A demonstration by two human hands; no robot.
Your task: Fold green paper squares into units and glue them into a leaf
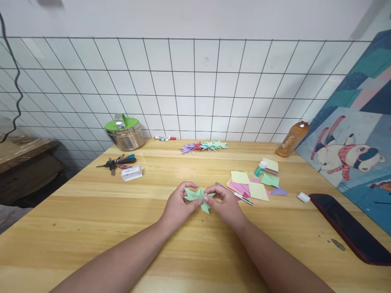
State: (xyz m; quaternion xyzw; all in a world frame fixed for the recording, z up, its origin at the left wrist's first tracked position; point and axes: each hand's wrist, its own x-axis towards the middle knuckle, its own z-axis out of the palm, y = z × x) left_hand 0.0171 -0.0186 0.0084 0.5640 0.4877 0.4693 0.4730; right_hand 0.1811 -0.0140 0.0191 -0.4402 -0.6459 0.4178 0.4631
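Observation:
A light green folded paper star (pixel 199 195) with several points is held between my two hands, just above the wooden table (pixel 171 252). My left hand (pixel 179 204) grips its left side, thumb on the front and fingers curled behind. From the other side my right hand (pixel 227 203) pinches it, with the thumb near the star's middle. One point hangs down below the thumbs. Right of my right hand lies a pen (pixel 241 196) across several pink and yellow paper squares (pixel 258 191).
Folded paper stars (pixel 203 147) lie along the back. A metal pot (pixel 126 136), keys (pixel 113 164) and a small box (pixel 132 173) stand left. On the right are a glue stick (pixel 260 168), a drink bottle (pixel 291 140), an eraser (pixel 303 197) and a dark flat object (pixel 351 228).

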